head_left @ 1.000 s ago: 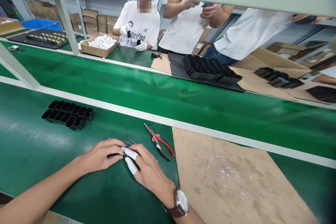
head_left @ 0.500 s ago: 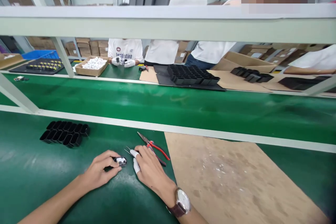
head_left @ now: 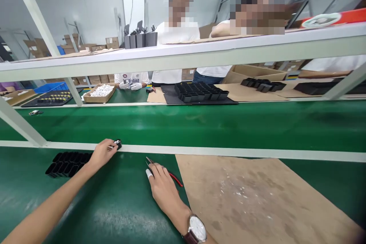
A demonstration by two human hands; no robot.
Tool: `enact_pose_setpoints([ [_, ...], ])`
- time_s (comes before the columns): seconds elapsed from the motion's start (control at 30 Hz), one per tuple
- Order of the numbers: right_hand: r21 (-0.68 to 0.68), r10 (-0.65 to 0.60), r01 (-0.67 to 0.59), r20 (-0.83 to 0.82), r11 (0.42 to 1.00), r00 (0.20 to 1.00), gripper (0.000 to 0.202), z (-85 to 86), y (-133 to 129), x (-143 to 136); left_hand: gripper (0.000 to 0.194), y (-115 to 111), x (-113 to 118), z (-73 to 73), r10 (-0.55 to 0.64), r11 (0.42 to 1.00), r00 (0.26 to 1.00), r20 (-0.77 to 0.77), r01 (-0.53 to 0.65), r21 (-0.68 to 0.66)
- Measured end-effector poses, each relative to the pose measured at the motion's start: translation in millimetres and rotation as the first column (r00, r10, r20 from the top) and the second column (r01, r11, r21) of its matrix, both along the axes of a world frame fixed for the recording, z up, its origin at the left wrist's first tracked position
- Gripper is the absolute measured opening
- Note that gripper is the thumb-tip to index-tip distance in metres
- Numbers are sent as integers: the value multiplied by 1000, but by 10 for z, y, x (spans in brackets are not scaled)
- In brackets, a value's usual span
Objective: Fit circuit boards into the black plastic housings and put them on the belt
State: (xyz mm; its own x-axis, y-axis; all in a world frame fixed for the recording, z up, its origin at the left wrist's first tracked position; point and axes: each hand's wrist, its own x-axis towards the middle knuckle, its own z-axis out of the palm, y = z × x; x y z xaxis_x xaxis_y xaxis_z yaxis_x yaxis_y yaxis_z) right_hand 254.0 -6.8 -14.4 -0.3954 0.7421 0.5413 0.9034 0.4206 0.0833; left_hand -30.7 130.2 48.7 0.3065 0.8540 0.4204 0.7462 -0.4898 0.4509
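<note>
My left hand [head_left: 103, 154] reaches out to the white rail along the bench's back edge. Pinched in its fingers is a small black plastic housing [head_left: 118, 144] with something white inside. My right hand [head_left: 162, 183], with white finger cots and a wristwatch, rests low over the green bench and is closed around tweezers [head_left: 147, 164], of which only the thin tips show. Partly under that hand lie long-nose pliers with red handles [head_left: 175, 179]. Two rows of black empty housings [head_left: 67, 164] stand left of my hands, partly behind my left forearm.
A stained cardboard sheet [head_left: 243, 198] covers the bench on the right. Beyond the white rail [head_left: 228, 153] runs a green conveyor belt [head_left: 200, 126], with a small part [head_left: 35, 113] on its left. Overhead is a shelf beam [head_left: 183, 59]. Co-workers stand or sit opposite, near a black housing tray [head_left: 200, 93].
My left hand has carried the black housing forward and left from the bench to the rail. My right hand has shifted slightly over the pliers. The head view has tilted up.
</note>
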Motion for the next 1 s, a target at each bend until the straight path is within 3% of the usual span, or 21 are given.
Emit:
enact_pose_setpoints([
  [0.17, 37, 135, -135, -4, 990, 991, 26, -63, -51, -85, 18, 693, -136, 67, 241, 969, 960, -142, -246, -20],
  [0.33, 86, 205, -209, 45, 974, 978, 14, -118, -84, -155, 17, 875, -187, 106, 320, 943, 921, -223, -333, -24],
  [0.47, 44, 220, -224, 74, 974, 973, 11, -85, -105, -164, 18, 765, -47, 129, 248, 968, 941, -232, -249, 22],
  [0.57, 13, 229, -230, 74, 973, 971, 13, -62, -121, -172, 24, 540, 227, 57, 27, 999, 965, -261, -33, -16],
  [0.7, -8, 238, -238, 68, 971, 969, 16, -84, -131, -187, 27, 190, 716, -141, -255, 967, 915, -312, 238, -91],
  [0.83, -32, 238, -236, 70, 971, 969, 16, -84, -135, -187, 31, 37, 1097, -272, -297, 954, 886, -355, 292, -70],
  [1.0, -56, 235, -231, 78, 971, 969, 12, -33, -146, -188, 29, 22, 1241, -313, -269, 962, 897, -351, 271, -46],
])
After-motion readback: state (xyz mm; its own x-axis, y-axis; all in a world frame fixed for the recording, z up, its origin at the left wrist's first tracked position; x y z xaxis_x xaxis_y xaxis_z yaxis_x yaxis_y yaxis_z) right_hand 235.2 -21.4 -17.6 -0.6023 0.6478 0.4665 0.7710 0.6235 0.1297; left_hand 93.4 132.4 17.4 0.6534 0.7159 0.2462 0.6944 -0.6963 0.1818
